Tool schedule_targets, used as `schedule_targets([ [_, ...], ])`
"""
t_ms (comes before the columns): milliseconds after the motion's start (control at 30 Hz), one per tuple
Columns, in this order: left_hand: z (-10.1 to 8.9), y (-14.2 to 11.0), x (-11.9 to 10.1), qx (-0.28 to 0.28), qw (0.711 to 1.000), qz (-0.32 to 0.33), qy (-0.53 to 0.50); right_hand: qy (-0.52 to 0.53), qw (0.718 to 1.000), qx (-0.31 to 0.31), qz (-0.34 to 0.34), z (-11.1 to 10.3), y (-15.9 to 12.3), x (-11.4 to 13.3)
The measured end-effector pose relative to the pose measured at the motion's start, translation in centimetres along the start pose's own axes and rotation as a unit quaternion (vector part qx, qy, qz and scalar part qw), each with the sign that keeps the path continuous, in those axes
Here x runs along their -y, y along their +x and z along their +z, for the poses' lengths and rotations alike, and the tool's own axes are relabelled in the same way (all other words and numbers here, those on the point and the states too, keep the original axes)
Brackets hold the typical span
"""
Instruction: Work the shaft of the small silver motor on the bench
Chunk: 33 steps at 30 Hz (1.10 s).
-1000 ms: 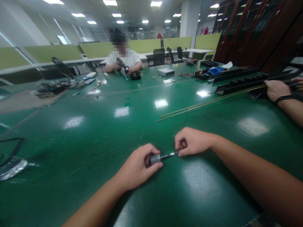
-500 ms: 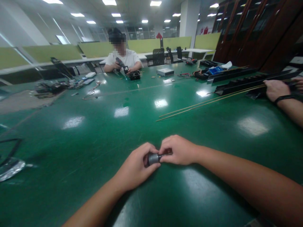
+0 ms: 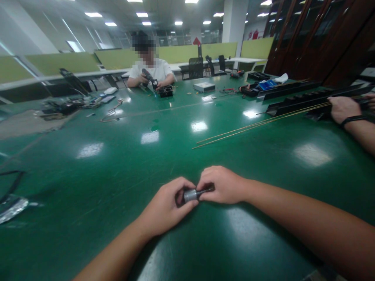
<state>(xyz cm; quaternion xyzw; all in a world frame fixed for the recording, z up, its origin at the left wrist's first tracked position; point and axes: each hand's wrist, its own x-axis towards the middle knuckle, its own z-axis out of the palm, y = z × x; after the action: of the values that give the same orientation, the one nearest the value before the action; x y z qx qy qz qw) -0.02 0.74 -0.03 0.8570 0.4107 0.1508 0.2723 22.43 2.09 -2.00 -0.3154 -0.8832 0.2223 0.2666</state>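
My left hand (image 3: 166, 205) wraps a small silver cylinder (image 3: 191, 194), fingers closed around its body, low over the green bench (image 3: 117, 164); my right hand (image 3: 222, 184) meets it, fingers pinched on the thin dark shaft (image 3: 205, 191) sticking out of the cylinder's end; thin brass rods (image 3: 252, 127) lie well apart beyond; a co-worker's hand (image 3: 342, 108) rests at the far right.

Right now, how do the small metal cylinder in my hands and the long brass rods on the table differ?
The cylinder is short, stubby and silver-grey; the rods are long, thin and brass-coloured. The cylinder is gripped between the left hand and right hand; the rods lie untouched on the table. Both look metallic.
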Motion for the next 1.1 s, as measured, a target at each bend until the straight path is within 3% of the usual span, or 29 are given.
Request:
schedule_targets([
  [733, 0.0, -0.1, 0.1, 0.004, 1.0, 0.006, 0.004, 0.011, 1.0, 0.0, -0.006, 0.0, 0.0, 0.0],
  [1100, -0.1, -0.1, 0.0, 0.005, 1.0, 0.01, -0.003, -0.016, 0.999, 0.022, -0.021, -1.4, -0.6, -0.2],
])
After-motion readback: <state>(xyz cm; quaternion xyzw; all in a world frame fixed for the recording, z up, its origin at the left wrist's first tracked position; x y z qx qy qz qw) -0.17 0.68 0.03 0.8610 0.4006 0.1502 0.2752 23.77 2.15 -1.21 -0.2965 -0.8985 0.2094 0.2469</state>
